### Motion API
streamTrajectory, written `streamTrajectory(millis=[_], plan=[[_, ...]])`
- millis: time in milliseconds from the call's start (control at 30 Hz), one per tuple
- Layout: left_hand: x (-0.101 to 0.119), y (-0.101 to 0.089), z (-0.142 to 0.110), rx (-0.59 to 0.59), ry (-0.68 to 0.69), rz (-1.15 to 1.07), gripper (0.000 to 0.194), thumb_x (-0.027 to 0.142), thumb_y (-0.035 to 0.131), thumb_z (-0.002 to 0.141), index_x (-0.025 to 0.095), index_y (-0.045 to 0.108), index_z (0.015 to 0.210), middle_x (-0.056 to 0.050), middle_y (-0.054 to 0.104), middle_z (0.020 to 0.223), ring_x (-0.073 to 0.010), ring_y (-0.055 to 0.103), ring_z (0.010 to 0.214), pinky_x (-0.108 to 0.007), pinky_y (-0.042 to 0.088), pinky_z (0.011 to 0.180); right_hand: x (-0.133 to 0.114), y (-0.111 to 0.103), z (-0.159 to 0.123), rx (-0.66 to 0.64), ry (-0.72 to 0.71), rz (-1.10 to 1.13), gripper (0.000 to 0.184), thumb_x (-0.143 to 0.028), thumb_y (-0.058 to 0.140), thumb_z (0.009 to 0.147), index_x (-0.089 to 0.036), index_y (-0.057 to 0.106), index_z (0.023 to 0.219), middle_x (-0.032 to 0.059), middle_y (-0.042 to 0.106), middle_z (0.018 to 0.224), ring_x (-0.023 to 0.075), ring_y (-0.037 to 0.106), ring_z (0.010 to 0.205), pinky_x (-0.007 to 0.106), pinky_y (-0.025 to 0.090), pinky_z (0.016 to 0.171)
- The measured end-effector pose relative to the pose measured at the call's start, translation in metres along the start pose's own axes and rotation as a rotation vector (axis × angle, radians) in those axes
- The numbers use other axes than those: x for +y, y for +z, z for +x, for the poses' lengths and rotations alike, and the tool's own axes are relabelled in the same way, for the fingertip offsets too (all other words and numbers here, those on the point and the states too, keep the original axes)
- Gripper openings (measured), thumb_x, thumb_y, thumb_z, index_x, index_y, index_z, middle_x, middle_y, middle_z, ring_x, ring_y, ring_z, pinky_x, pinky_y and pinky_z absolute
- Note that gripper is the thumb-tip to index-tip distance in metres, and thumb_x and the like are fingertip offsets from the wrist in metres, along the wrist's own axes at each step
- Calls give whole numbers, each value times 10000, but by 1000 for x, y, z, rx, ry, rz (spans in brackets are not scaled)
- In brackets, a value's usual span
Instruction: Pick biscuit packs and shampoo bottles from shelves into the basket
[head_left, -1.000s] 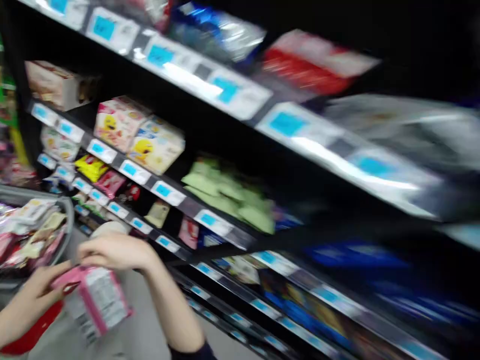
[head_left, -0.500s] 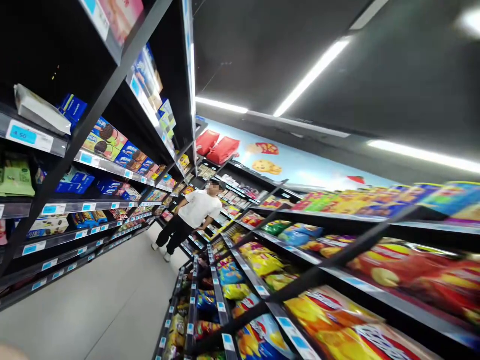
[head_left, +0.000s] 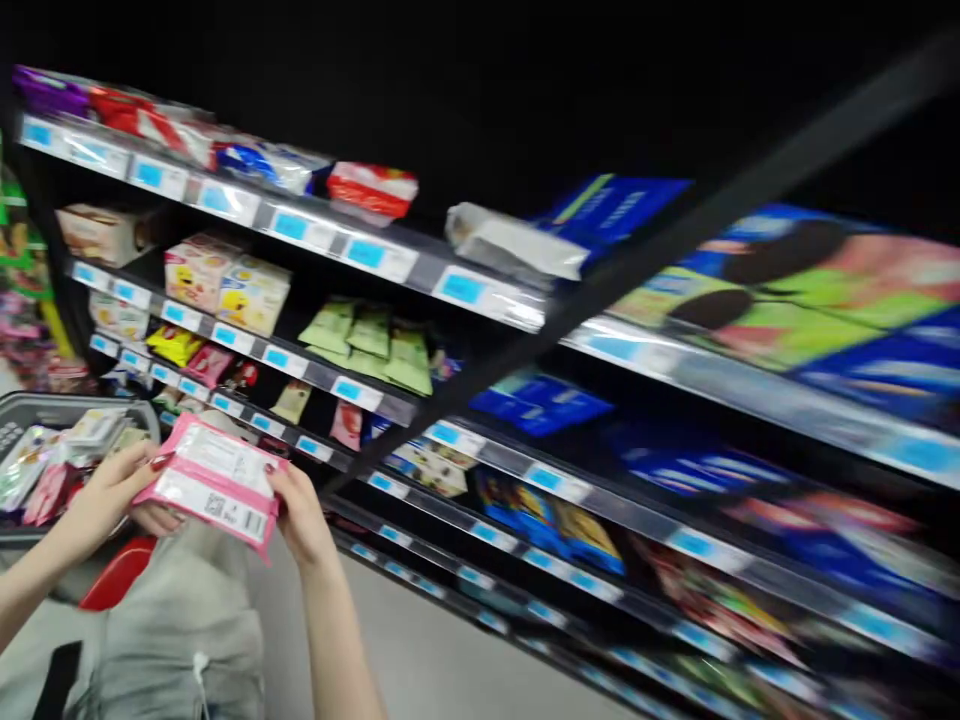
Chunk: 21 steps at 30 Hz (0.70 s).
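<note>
A flat pink and white snack packet (head_left: 214,478) is held up between my two hands, its back with printed text, a QR code and a barcode facing me. My left hand (head_left: 124,490) grips its left edge, thumb on top. On the right edge, my right hand (head_left: 298,505) pinches the packet, with the fingers partly hidden behind it. Just beyond my left hand stands a grey shopping basket (head_left: 146,412) with several packaged goods in it. The printed words are too blurred to read.
Shelves (head_left: 315,240) with packets, boxes and blue price labels run along the front and right. A dark slanted post (head_left: 540,340) crosses them. Light green packets (head_left: 367,345) lie on a middle shelf. Grey floor (head_left: 405,640) shows below, and a red curved part (head_left: 120,575) sits under the basket.
The view has swung left and down from the aisle, where a person stood, to the shelf. Both my hands with the pink packet and the basket are now in sight.
</note>
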<state>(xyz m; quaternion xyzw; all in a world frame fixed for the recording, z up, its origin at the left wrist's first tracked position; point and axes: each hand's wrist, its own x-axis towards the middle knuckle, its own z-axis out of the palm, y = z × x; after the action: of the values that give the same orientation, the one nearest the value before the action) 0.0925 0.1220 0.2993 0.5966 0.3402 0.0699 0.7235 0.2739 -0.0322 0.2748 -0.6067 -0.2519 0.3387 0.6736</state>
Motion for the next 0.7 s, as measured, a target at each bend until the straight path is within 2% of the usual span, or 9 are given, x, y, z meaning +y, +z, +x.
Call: streamTrajectory(millis=[133,233,300,367,433,500,567,633,700], plan=[[14,5,-25,53,54,-55,529,658,661,684,223,401,837,30,636,554,-228,684,541,-327,566,501,1,13,2,-139,52,109,317,-478,608,755,-171,612,834,36,649,751,170,585,670,292,482,662],[21,-6,-31,14,122,-47,505,573,695,710,220,441,965,-5,696,724,-219,697,617,-321,577,510,-5,17,6,-204,16,114,332,-503,678,721,-198,591,819,6,606,722,149,537,653,262,449,625],[29,-25,-31,-130,98,-46,630,580,729,670,216,461,1107,-50,717,872,-232,703,710,-324,581,550,-13,22,16,-306,-136,15,318,-486,703,723,-211,599,845,-2,596,738,145,523,666,262,439,629],[39,-51,-28,-324,-19,-93,802,689,697,616,188,478,1203,-104,711,990,-268,699,805,-327,573,583,-24,32,28,-449,-426,-174,249,-425,656,806,-223,611,946,19,628,844,164,558,760,290,460,701],[46,-78,-25,-443,-150,-166,893,773,639,583,153,523,1215,-133,693,1078,-288,686,868,-316,561,607,-37,48,41,-588,-743,-386,195,-333,564,898,-233,591,1064,49,646,981,183,579,888,327,474,787],[45,-102,-21,-464,-215,-154,837,697,721,556,145,582,1169,-115,695,1101,-266,674,907,-281,547,654,-49,69,52,-702,-962,-517,196,-264,510,935,-218,569,1115,70,651,1037,193,581,947,353,487,825],[37,-121,-18,-454,-258,-51,715,539,833,498,145,640,1063,-79,729,1004,-235,675,878,-252,533,679,-58,92,64,-790,-1101,-595,182,-222,481,944,-192,583,1091,81,662,1030,201,586,944,356,507,818],[23,-140,-13,-414,-301,45,639,468,871,447,137,660,951,-56,742,865,-227,680,804,-267,530,672,-59,111,75,-823,-1163,-666,175,-195,478,938,-177,605,1058,89,672,1038,219,598,958,361,528,814],[8,-166,-8,-314,-325,94,624,486,866,436,126,652,899,-47,732,797,-224,674,741,-286,529,650,-50,118,85,-793,-1126,-770,226,-197,510,918,-183,592,1128,106,661,1107,256,605,1002,399,546,838]])
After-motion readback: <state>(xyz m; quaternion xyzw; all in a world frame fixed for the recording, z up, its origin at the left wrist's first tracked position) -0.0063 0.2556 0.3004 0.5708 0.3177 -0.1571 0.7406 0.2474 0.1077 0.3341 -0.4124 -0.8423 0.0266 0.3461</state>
